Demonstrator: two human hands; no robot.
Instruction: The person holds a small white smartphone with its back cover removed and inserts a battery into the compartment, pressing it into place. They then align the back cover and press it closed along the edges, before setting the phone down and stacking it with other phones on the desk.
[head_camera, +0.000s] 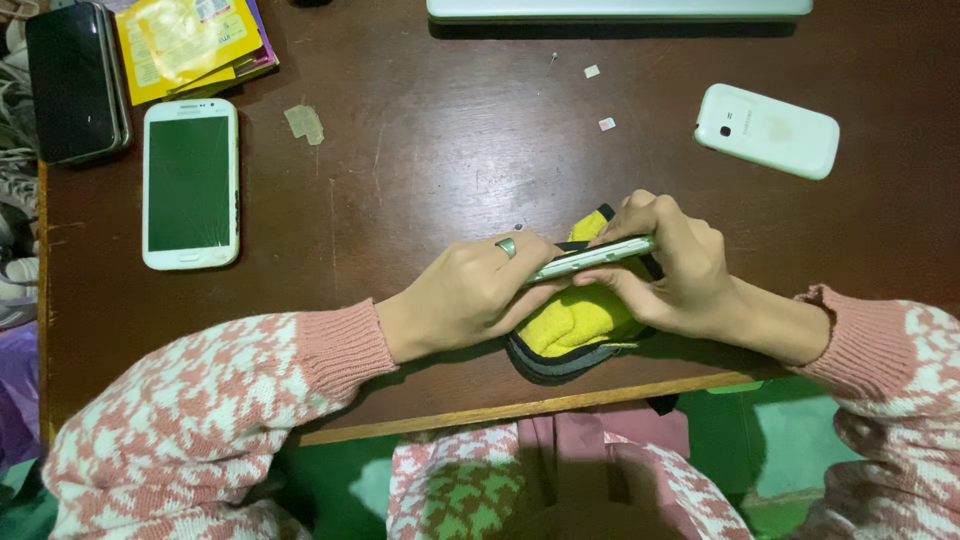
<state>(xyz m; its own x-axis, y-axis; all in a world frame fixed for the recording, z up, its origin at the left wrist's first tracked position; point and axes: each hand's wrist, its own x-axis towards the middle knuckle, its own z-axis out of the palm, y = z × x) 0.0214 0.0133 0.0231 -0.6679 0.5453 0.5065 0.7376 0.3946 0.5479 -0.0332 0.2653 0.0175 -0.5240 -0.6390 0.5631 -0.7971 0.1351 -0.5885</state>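
Note:
Both hands hold one slim phone (590, 258) edge-up over a yellow cloth with a dark border (575, 320) near the table's front edge. My left hand (470, 292), with a ring on one finger, grips the phone's left end. My right hand (672, 268) wraps over its right end, fingers curled on top. The cloth lies under the phone and is partly hidden by both hands.
On the dark wooden table (420, 180) lie a white phone with a cracked screen (190, 184) at left, a black phone (75, 82), yellow packets (190, 42), a white phone face down (767, 130) at right, a laptop edge (620, 8) and small white bits (606, 124).

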